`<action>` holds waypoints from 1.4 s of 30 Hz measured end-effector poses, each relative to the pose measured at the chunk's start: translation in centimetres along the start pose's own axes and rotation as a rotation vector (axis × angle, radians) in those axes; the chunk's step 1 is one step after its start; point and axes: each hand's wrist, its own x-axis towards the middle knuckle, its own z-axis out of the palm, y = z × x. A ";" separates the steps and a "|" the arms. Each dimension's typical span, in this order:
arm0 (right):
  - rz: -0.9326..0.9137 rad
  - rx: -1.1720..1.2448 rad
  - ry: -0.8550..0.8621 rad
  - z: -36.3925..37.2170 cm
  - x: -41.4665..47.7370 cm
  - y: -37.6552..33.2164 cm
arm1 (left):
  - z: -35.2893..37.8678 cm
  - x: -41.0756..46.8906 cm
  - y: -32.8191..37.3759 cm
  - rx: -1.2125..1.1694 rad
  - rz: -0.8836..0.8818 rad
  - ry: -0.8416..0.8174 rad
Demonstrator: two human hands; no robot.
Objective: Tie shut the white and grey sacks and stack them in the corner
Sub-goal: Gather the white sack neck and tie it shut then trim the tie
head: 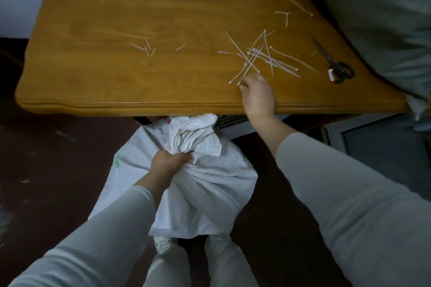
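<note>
A white sack point(210, 184) stands on the dark floor in front of the wooden table point(140, 18), its mouth bunched into a twisted neck. My left hand point(169, 161) grips that neck from the left. On the tabletop lies a loose pile of white cable ties point(263, 58). My right hand point(256, 94) reaches over the table's front edge, its fingertips pinching the end of one cable tie at the near side of the pile. A grey sack point(377, 14) leans against the table's right side.
Black-handled scissors point(335, 65) lie at the table's right edge. Several cut tie ends point(145, 48) are scattered mid-table. A grey panel point(373, 137) stands on the floor at the right. My legs and a shoe point(163, 243) are below the sack.
</note>
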 end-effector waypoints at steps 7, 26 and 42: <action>-0.227 -0.318 -0.144 0.4 0.8 1.9 | 0.5 0.6 1.1 0.000 -0.022 0.020; 0.619 1.023 0.410 -4.1 -3.5 1.7 | 0.5 -0.1 0.5 0.021 0.064 0.094; 1.238 1.765 0.604 -1.7 -16.9 0.4 | -1.3 -1.8 -1.0 0.241 0.388 0.041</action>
